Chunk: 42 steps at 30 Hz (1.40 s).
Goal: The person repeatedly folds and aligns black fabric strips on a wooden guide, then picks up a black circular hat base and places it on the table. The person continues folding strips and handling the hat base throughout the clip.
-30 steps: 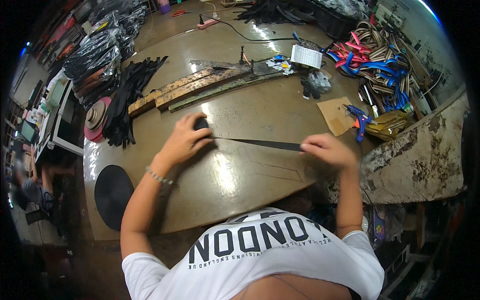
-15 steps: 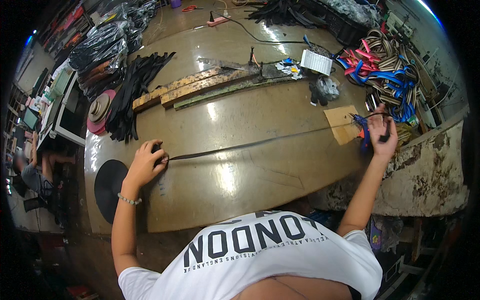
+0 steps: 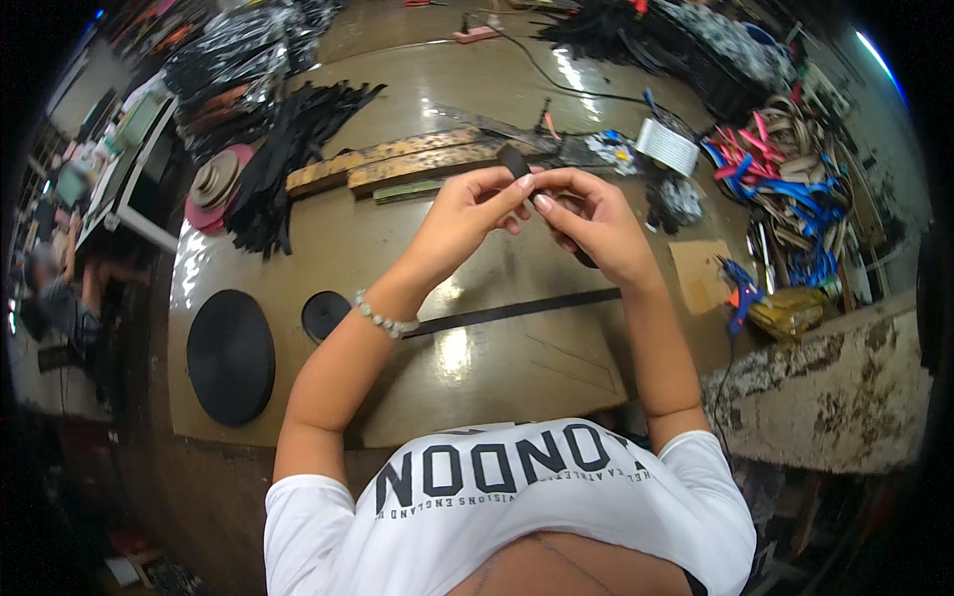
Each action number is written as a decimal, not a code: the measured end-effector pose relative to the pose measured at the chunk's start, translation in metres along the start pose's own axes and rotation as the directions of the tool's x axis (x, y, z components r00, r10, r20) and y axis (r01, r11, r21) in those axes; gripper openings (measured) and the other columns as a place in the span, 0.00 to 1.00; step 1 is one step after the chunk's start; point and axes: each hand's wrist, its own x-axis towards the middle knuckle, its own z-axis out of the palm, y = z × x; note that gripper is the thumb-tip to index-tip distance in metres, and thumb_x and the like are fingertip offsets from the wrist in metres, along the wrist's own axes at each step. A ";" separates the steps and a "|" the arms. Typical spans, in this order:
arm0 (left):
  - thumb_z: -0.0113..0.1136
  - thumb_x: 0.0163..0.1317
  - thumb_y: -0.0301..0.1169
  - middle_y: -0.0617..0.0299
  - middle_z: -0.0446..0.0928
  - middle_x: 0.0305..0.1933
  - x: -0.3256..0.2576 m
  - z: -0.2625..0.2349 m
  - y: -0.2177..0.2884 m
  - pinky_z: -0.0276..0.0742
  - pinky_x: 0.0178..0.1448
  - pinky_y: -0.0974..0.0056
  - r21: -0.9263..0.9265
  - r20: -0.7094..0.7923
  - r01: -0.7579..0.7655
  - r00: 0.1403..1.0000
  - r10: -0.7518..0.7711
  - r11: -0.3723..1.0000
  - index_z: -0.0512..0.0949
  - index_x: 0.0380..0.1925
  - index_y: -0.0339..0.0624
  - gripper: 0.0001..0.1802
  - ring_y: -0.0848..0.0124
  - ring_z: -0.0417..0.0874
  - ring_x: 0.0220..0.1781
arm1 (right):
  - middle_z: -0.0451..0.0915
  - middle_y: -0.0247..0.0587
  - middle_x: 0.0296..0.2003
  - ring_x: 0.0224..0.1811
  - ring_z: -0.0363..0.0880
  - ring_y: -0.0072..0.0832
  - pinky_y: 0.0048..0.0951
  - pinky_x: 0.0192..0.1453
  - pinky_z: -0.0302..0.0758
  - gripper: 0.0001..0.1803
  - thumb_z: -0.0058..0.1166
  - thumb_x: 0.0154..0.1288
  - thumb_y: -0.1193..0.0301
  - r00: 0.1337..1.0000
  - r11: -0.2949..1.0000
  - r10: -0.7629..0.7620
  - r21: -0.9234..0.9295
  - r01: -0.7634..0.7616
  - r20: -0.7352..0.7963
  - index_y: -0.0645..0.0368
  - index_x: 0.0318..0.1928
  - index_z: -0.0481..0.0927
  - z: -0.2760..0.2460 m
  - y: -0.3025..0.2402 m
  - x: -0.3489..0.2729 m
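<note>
My left hand (image 3: 465,214) and my right hand (image 3: 608,233) meet over the middle of the table, fingers pinched on a short dark strap (image 3: 514,159). One flat end of it sticks up between them; another dark end shows under my right palm. My fingers hide how the ends meet. Below, a long black strip (image 3: 527,310) lies across the table, passing behind both forearms. Near its left end, by my bracelet, sits a small black roll (image 3: 324,316). A large black coiled disc (image 3: 231,358) lies farther left.
Behind my hands lie wooden bars (image 3: 397,159) and a heap of black strips (image 3: 298,159). At right are a blue glue gun (image 3: 740,288) with a trailing cord, a cardboard piece (image 3: 700,275) and a pile of coloured straps (image 3: 795,189). A person (image 3: 65,268) sits far left.
My hands were wide apart with a black strip stretched between them. They have come together at the middle, higher up. The small roll now shows where my left hand was.
</note>
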 end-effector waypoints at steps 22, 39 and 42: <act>0.60 0.57 0.35 0.62 0.78 0.28 -0.026 -0.215 -0.051 0.73 0.29 0.80 -0.053 -0.667 0.035 0.742 -0.061 0.998 0.75 0.31 0.35 0.12 0.80 0.77 0.25 | 0.65 0.20 0.14 0.14 0.55 0.09 0.16 0.17 0.49 0.12 0.56 0.58 0.63 0.957 0.758 0.264 -0.588 -0.284 -0.122 0.60 0.30 0.78 -0.170 -0.023 0.030; 0.62 0.54 0.39 0.60 0.77 0.24 -0.025 -0.248 -0.060 0.70 0.25 0.78 0.197 -0.831 0.160 0.550 0.078 0.967 0.77 0.26 0.30 0.18 0.77 0.78 0.22 | 0.72 0.28 0.19 0.22 0.66 0.17 0.22 0.26 0.63 0.18 0.58 0.55 0.58 0.968 0.677 0.016 -0.710 -0.194 -0.249 0.63 0.29 0.79 -0.174 0.056 0.137; 0.61 0.55 0.39 0.59 0.77 0.25 -0.023 -0.243 -0.062 0.71 0.25 0.77 0.196 -0.853 0.126 0.511 0.105 0.972 0.76 0.27 0.28 0.20 0.76 0.78 0.22 | 0.78 0.36 0.23 0.27 0.71 0.22 0.27 0.34 0.68 0.19 0.58 0.54 0.58 0.987 0.637 0.044 -0.757 -0.147 -0.155 0.65 0.29 0.79 -0.178 0.114 0.142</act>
